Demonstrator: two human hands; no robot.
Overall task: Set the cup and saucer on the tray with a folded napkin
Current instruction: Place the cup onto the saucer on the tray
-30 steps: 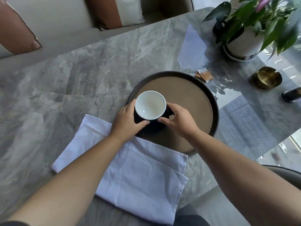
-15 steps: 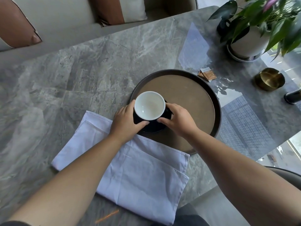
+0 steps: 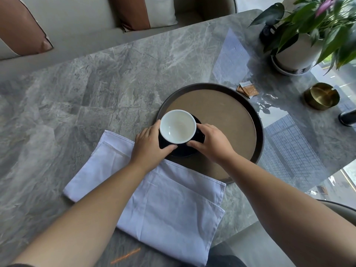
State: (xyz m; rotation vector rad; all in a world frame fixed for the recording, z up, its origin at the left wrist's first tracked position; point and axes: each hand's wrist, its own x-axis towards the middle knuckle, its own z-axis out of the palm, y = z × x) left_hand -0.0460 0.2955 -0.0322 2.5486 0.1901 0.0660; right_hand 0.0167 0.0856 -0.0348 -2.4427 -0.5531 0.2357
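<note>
We have the cup sitting on its dark saucer at the near left part of the round tray. Our left hand and right hand both grasp the saucer's edge, thumbs curled in under the cup, so the pair looks set down or very nearly so; we cannot tell whether the saucer fully rests on the tray. That part of the task we judge close to done. What is left: letting go, then the napkin, which lies on the grey surface with its far edge overlapping the tray's near rim. It is folded only loosely and needs a tidier fold before going on the tray. Compared with a second ago, little differs: the cup, saucer and our grip sit in much the same place on the tray.
</note>
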